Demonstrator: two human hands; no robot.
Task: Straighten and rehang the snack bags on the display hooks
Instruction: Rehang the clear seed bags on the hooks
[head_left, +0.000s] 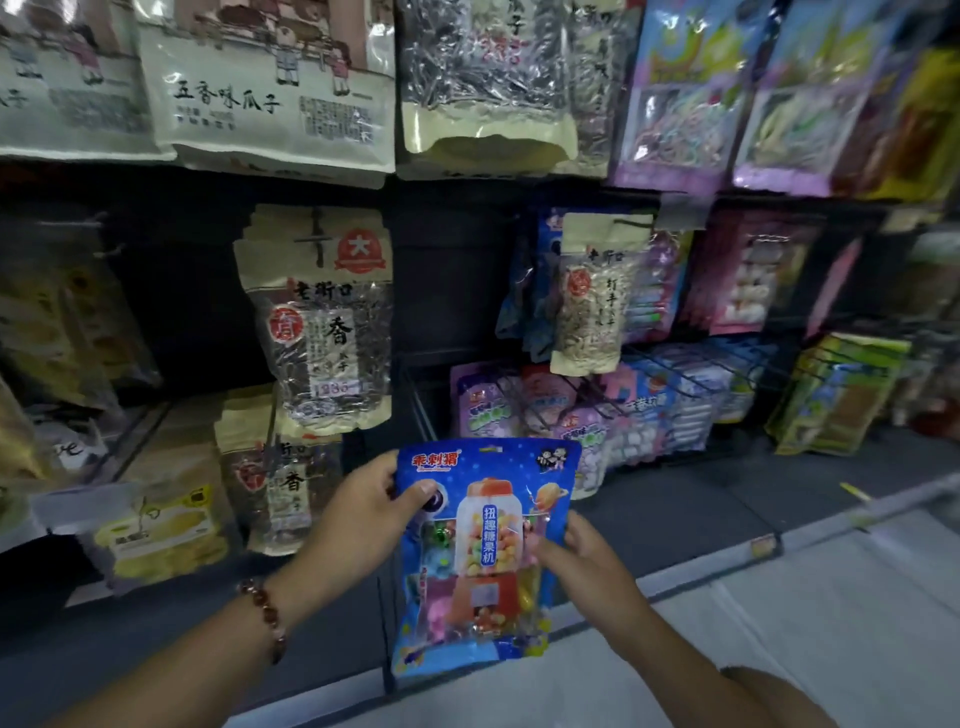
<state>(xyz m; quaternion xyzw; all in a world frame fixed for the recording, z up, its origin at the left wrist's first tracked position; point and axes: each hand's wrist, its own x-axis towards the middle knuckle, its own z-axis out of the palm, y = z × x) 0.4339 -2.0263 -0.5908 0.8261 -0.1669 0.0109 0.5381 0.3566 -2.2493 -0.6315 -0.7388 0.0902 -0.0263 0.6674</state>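
Observation:
I hold a blue candy bag (483, 551) with a gumball-machine picture upright in front of the lower shelf. My left hand (363, 514) grips its upper left edge, thumb on the front. My right hand (582, 556) pinches its right edge at mid height. The bag's hang hole at the top is free of any hook. Above it hang a beige sunflower-seed bag (327, 322) and a smaller seed bag (592, 296) on display hooks.
Black wire hooks (675, 374) stick out over pastel marshmallow bags (623, 415) at the right. Beige seed bags (270, 93) fill the top row. Yellow-labelled bags (161, 525) lie low at left. A pale floor (779, 623) lies below the shelf edge.

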